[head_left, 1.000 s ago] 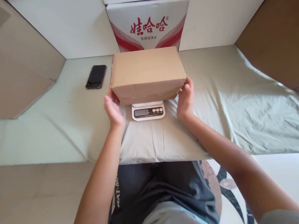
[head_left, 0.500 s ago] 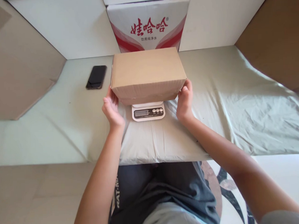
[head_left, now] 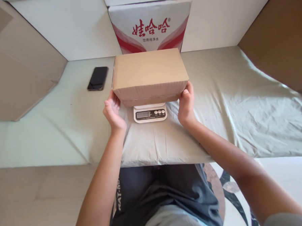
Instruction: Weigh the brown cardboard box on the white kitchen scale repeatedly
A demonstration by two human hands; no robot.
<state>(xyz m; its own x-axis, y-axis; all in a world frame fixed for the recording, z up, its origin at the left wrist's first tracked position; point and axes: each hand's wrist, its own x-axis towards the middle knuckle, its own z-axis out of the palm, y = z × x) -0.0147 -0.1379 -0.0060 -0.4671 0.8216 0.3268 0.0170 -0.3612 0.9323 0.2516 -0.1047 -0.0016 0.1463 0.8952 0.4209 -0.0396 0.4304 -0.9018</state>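
Note:
A closed brown cardboard box (head_left: 148,69) sits over a white digital scale (head_left: 150,119), whose display and buttons show at the front. My left hand (head_left: 113,111) is at the box's lower left corner, with its fingertips reaching behind the edge. At the lower right corner, my right hand (head_left: 186,102) has its fingers along the side and the thumb near the front face. Both hands hold the box between them. The scale's plate is mostly hidden under the box, and its display reading is too faint to make out.
A black phone (head_left: 98,78) lies left of the box on the green cloth (head_left: 91,129). Behind stands a white and red carton (head_left: 150,25). Large brown cardboard pieces rise at the far left (head_left: 19,66) and far right (head_left: 281,42).

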